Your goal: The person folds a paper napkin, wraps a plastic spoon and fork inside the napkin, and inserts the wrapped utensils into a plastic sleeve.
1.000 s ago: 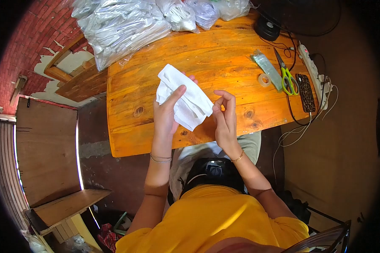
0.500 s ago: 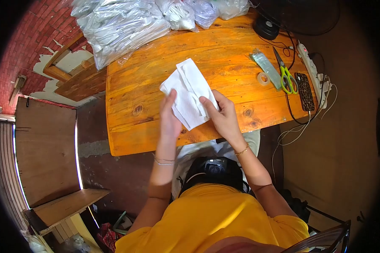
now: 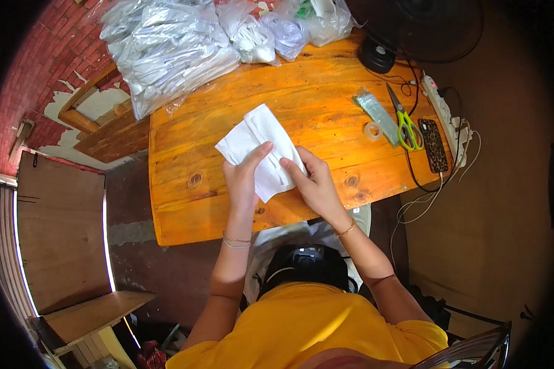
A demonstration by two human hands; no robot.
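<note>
Above the near part of the wooden table, both hands hold a folded white paper napkin [image 3: 243, 139], tilted, with loose folds on its upper face. My left hand [image 3: 242, 177] grips its lower left side, the thumb lying across the folds and the other fingers hidden underneath. At the right edge, my right hand [image 3: 314, 181] pinches the napkin, thumb on top and fingers mostly behind it. Whether it is one napkin or a few layered together, I cannot tell.
Clear plastic bags of white items [image 3: 172, 58] cover the back left of the wooden table [image 3: 197, 206]. To the right lie a tape roll [image 3: 372, 130], a clear plastic packet [image 3: 377, 114], green-handled scissors [image 3: 409, 131], a leopard-print phone [image 3: 434, 146] and a power strip [image 3: 447, 117]. A fan [image 3: 375, 55] stands behind.
My left thumb has moved from the napkin's left edge onto its folds. The view has shifted, so the table appears lower, and more of the bags shows.
</note>
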